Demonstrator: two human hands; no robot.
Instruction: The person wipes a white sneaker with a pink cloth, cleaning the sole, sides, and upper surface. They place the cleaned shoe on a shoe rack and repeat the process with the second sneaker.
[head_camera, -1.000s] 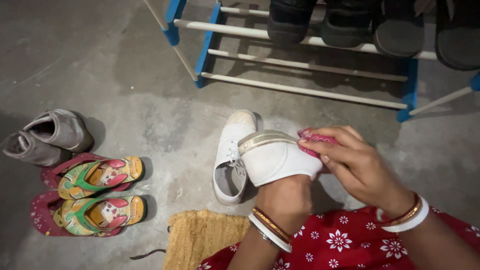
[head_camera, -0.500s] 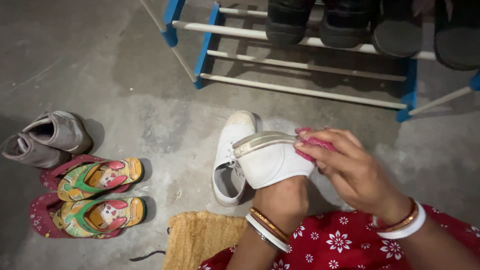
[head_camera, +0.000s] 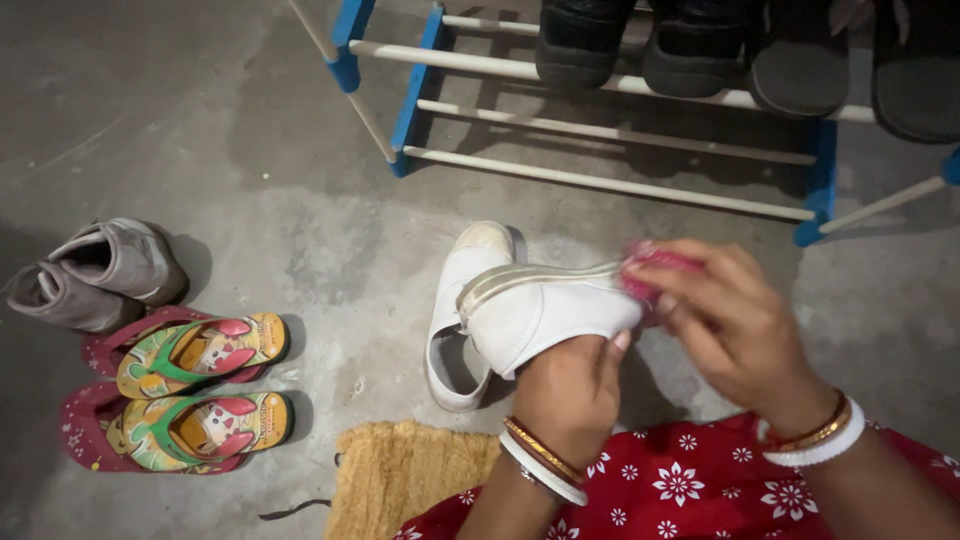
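Observation:
My left hand (head_camera: 570, 390) grips a white canvas shoe (head_camera: 545, 312) from below, holding it on its side with the sole edge up. My right hand (head_camera: 735, 330) pinches a pink cloth (head_camera: 655, 270) against the toe end of that shoe and looks blurred. The second white shoe (head_camera: 460, 315) of the pair lies on the concrete floor just left of the held one, its opening towards me. Bangles sit on both wrists, and red flowered fabric covers my lap.
A blue and white shoe rack (head_camera: 610, 110) with dark shoes (head_camera: 690, 45) stands ahead. At left lie a grey pair of shoes (head_camera: 95, 270) and colourful flip-flops (head_camera: 195, 390) on maroon slippers. A yellow mat (head_camera: 405, 475) lies near my knees.
My right hand with the pink cloth has slid along the shoe's toe end, rightwards and slightly up. My left hand has turned the shoe a little, showing more of its side.

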